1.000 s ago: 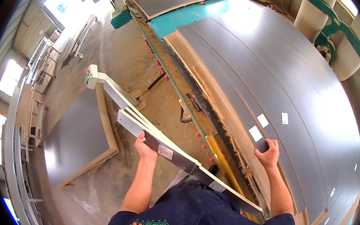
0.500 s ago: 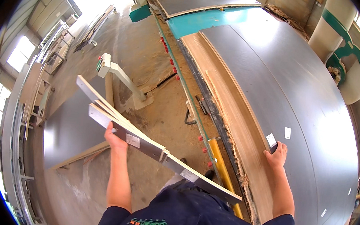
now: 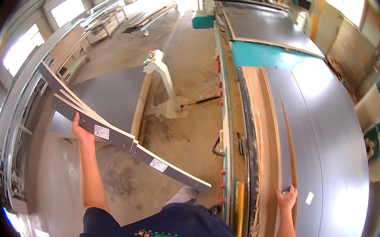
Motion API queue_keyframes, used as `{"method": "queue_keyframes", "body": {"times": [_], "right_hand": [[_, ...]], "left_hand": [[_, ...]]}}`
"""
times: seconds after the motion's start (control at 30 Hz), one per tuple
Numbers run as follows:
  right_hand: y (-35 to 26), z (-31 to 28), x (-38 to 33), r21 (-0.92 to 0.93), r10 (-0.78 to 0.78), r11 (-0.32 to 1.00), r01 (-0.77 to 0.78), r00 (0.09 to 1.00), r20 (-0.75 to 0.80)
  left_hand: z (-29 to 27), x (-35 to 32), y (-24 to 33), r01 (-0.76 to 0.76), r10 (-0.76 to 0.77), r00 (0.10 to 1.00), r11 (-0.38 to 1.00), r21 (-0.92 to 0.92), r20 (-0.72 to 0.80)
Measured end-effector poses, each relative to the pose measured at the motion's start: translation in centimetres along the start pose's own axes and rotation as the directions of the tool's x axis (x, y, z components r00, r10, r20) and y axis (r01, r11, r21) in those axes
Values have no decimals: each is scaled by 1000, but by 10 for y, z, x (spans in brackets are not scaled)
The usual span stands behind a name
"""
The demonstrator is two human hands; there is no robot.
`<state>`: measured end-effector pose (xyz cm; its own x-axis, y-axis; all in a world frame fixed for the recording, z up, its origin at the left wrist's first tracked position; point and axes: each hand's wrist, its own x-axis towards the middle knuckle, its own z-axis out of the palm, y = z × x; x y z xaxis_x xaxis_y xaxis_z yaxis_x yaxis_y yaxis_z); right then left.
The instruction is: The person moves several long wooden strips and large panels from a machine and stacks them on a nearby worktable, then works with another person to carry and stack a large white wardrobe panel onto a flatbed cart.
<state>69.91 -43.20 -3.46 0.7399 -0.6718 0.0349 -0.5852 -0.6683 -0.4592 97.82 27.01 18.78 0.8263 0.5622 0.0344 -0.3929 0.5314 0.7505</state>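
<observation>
Gripped in my left hand [image 3: 82, 131] are several narrow grey boards [image 3: 118, 140] with pale edges and white labels. They are held out over the floor on the left, fanned apart at the far end. My right hand [image 3: 287, 200] is closed around a long grey strip [image 3: 281, 135] on the machine table, its fingers covering the strip's label. A brown edge shows along a narrow gap between this strip and the large grey panel [image 3: 336, 176] on its right. Left of the strip lies a bare wood-coloured board [image 3: 267, 139].
Splintered offcuts and a black band run along the table's left edge, beside a yellow cylinder [image 3: 239, 208]. A control post [image 3: 168, 82] stands on the dusty floor. Behind it is a stack of grey panels [image 3: 111, 93]. Another grey panel [image 3: 266, 23] lies beyond the teal bed [image 3: 267, 56].
My view has turned toward the right. The strip under my right hand has separated from the panel, opening a gap. My left hand still carries the narrow boards.
</observation>
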Motion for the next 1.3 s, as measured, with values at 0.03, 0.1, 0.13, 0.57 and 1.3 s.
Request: {"method": "queue_keyframes", "body": {"times": [0.03, 0.1, 0.13, 0.57, 1.3], "right_hand": [[-3, 5, 6, -30, -6, 1000, 5, 1000, -17], [-5, 16, 15, -99, -8, 995, 3, 999, -49], [-9, 16, 18, -87, 31, 996, -31, 999, -11], [-160, 13, 27, 165, 151, 970, -176, 977, 154], [-618, 235, 466, 634, -244, 670, -387, 691, 680]], "left_hand": [[-4, 9, 6, -15, 15, 1000, 1000, -5, 6], [-17, 31, 9, -31, 31, 999, 999, -8, 16], [-24, 41, 13, -61, 60, 998, 998, 17, 21], [-31, 235, 23, -27, 0, 988, 984, 175, 152], [220, 393, -276, 772, -835, 545, 464, 435, -76]]}}
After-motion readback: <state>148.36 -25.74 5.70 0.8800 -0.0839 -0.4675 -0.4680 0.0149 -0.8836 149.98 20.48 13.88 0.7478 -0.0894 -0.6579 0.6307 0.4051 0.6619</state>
